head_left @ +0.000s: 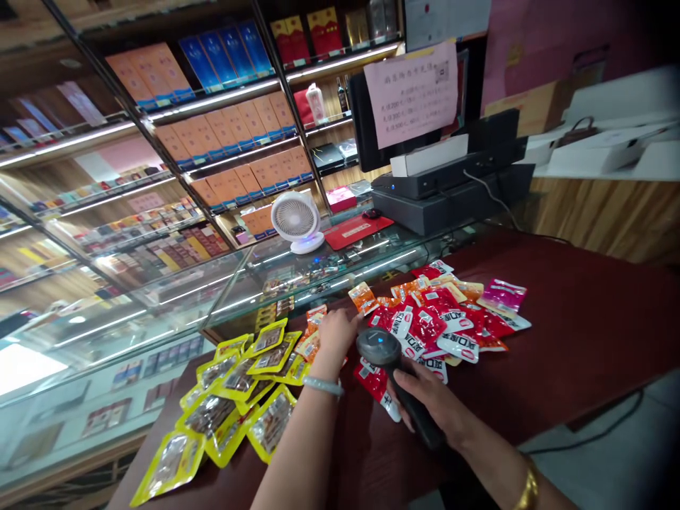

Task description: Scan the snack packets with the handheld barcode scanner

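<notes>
My right hand (425, 397) is wrapped round the handle of a black barcode scanner (378, 347), whose head has a small blue light. Past the scanner, my left hand (338, 334) reaches forward, back of the hand up, between two groups of snack packets. Its fingertips are mostly hidden, so I cannot tell whether they grip anything. Red and white snack packets (425, 319) lie heaped on its right, with orange packets (363, 297) and a purple packet (502, 296) among them. Yellow-edged snack packets (239, 379) spread to its left. More orange packets (313, 322) lie right beside the hand.
All the packets lie on a dark red counter (574, 304). Behind it stands a glass display case (287, 273) bearing a white fan (296, 218), a red mat (358, 231) and a mouse. A monitor with a pink sign (411, 92) rises above a dark cash drawer (451, 198). Stocked shelves fill the background.
</notes>
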